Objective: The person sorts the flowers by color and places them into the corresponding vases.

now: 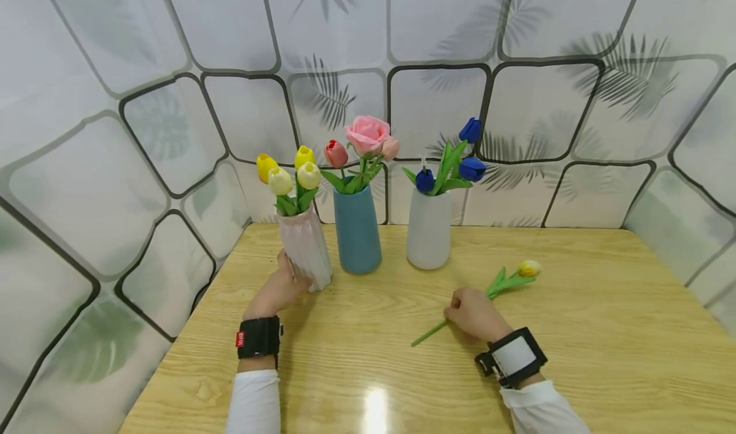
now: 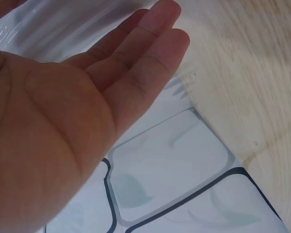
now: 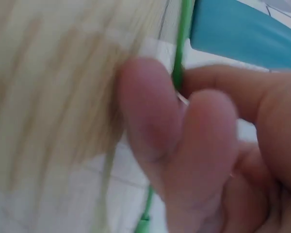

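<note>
In the head view my left hand (image 1: 283,288) grips the lower part of a pale pink ribbed vase (image 1: 306,248), which leans a little left and holds several yellow and cream tulips (image 1: 290,175). The left wrist view shows those fingers (image 2: 136,77) stretched along the glossy vase (image 2: 63,29). Over the table, my right hand (image 1: 476,314) pinches the green stem of a single yellow tulip (image 1: 529,268) between thumb and fingers. Its bloom points to the far right and the stem end to the near left. The right wrist view shows the stem (image 3: 183,43) at the fingertips.
A blue vase (image 1: 358,236) with a pink rose and smaller pink blooms stands right of the pink vase. Farther right is a white vase (image 1: 429,232) with blue tulips. All stand on a wooden table (image 1: 604,332) before a patterned backdrop (image 1: 439,101).
</note>
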